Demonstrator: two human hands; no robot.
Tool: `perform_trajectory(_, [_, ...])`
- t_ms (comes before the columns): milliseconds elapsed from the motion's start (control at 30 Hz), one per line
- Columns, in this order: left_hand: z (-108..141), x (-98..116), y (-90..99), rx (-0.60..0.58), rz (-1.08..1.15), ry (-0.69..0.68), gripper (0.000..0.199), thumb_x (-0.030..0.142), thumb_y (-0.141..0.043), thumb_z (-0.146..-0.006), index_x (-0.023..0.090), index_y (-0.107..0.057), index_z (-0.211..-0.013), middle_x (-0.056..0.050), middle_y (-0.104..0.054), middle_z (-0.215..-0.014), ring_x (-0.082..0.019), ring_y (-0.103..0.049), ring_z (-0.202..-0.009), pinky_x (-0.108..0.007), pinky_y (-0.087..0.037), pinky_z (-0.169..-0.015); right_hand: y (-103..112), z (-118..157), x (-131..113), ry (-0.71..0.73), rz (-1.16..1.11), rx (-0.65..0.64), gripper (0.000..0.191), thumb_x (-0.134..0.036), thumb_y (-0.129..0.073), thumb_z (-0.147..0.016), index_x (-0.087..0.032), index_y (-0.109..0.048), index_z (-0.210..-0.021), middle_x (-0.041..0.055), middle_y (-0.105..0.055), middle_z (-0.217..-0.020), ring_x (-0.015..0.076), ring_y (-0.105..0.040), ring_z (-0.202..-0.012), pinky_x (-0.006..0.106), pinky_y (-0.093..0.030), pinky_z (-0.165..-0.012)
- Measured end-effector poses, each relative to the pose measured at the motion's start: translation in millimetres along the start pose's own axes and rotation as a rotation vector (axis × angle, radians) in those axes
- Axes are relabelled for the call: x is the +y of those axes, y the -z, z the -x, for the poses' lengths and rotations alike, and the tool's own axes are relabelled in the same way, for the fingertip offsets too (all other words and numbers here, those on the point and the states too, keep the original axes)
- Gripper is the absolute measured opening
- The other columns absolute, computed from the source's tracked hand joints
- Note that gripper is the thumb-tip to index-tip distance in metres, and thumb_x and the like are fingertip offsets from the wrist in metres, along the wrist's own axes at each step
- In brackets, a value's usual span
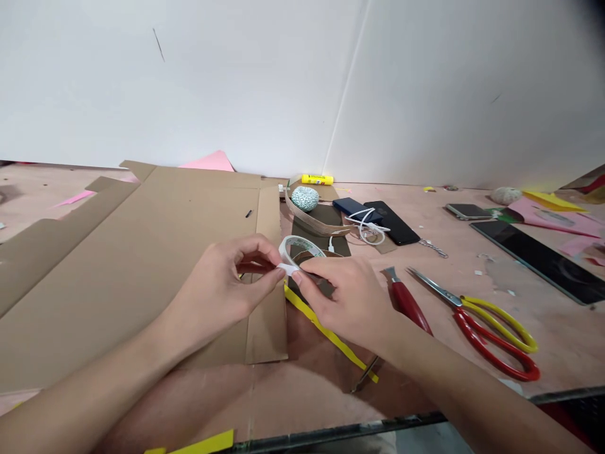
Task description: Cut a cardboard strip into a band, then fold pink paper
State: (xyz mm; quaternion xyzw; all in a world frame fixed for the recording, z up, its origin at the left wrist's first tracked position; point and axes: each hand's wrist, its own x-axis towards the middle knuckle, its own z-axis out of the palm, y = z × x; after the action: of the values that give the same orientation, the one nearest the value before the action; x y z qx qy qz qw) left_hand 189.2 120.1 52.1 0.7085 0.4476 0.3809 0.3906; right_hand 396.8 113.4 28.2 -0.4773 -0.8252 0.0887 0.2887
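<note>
Between both hands is a roll of white tape point(303, 244), its ring upright and a short white end at the fingertips. My left hand point(231, 274) pinches that tape end between thumb and index finger. On the other side, my right hand point(347, 293) grips the tape close to the roll with thumb and forefinger. A large sheet of brown cardboard point(142, 252) lies beneath and left of my left hand. Under my right hand runs a yellow strip point(326, 331).
Right of my right hand lie a red-handled tool point(410, 306) and large scissors point(491, 328). Farther back are a phone point(397, 224), a white cable point(371, 228), a patterned ball point(305, 198) and a yellow glue stick point(317, 180). A white wall point(189, 94) stands behind.
</note>
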Motion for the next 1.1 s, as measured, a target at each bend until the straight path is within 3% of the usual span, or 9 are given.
perform_trajectory(267, [2, 3, -3.1, 0.110, 0.029, -0.032, 0.028, 0.027, -0.075, -0.094, 0.026, -0.049, -0.105, 0.004, -0.072, -0.100, -0.015, -0.073, -0.094, -0.031, -0.063, -0.088, 2, 0, 1, 0.060, 0.036, 0.054, 0.033, -0.027, -0.056, -0.101, -0.020, -0.064, -0.070, -0.0021, -0.067, -0.066, 0.0133, -0.057, -0.062, 0.033, -0.027, -0.062])
perform_trajectory(333, [3, 3, -1.8, 0.095, -0.047, -0.058, 0.019, 0.025, -0.075, -0.093, 0.025, -0.059, -0.103, 0.003, -0.073, -0.099, -0.016, -0.071, -0.096, -0.032, -0.058, -0.092, -1, 0, 0, 0.065, 0.049, 0.052, 0.032, -0.026, -0.058, -0.100, -0.020, -0.063, -0.069, -0.0021, -0.067, -0.065, 0.0137, -0.058, -0.062, 0.034, -0.026, -0.061])
perform_trajectory(433, [4, 0, -1.3, 0.066, -0.197, -0.110, 0.004, 0.022, -0.072, -0.094, 0.024, -0.072, -0.097, 0.003, -0.075, -0.094, -0.015, -0.069, -0.091, -0.029, -0.052, -0.087, -3, 0, 0, 0.072, 0.052, 0.031, 0.029, -0.025, -0.057, -0.100, -0.020, -0.067, -0.073, -0.0015, -0.071, -0.070, 0.0147, -0.062, -0.064, 0.034, -0.028, -0.061])
perform_trajectory(700, [3, -7, -2.0, 0.023, -0.498, -0.324, 0.018, 0.021, -0.057, -0.105, 0.021, -0.075, -0.105, -0.001, -0.074, -0.100, -0.015, -0.069, -0.088, -0.028, -0.050, -0.077, -1, -2, -2, 0.027, 0.052, -0.001, 0.023, -0.025, -0.060, -0.100, -0.023, -0.072, -0.081, -0.0023, -0.077, -0.078, 0.0165, -0.069, -0.073, 0.033, -0.033, -0.063])
perform_trajectory(967, [9, -8, -5.8, 0.075, -0.735, -0.362, 0.023, 0.020, -0.052, -0.107, 0.021, -0.073, -0.099, 0.000, -0.073, -0.097, -0.015, -0.069, -0.079, -0.029, -0.043, -0.062, -4, -1, -8, -0.018, 0.186, 0.081, 0.031, -0.029, -0.064, -0.101, -0.023, -0.066, -0.070, -0.0026, -0.073, -0.066, 0.0155, -0.060, -0.057, 0.033, -0.022, -0.054])
perform_trajectory(1100, [10, -13, -5.8, 0.000, -0.804, -0.362, 0.027, 0.017, -0.045, -0.108, 0.018, -0.073, -0.105, -0.005, -0.072, -0.104, -0.019, -0.067, -0.084, -0.032, -0.043, -0.066, -5, 0, -9, 0.049, 0.232, 0.104, 0.031, -0.026, -0.063, -0.101, -0.022, -0.065, -0.071, -0.0018, -0.073, -0.067, 0.0151, -0.061, -0.059, 0.033, -0.022, -0.054])
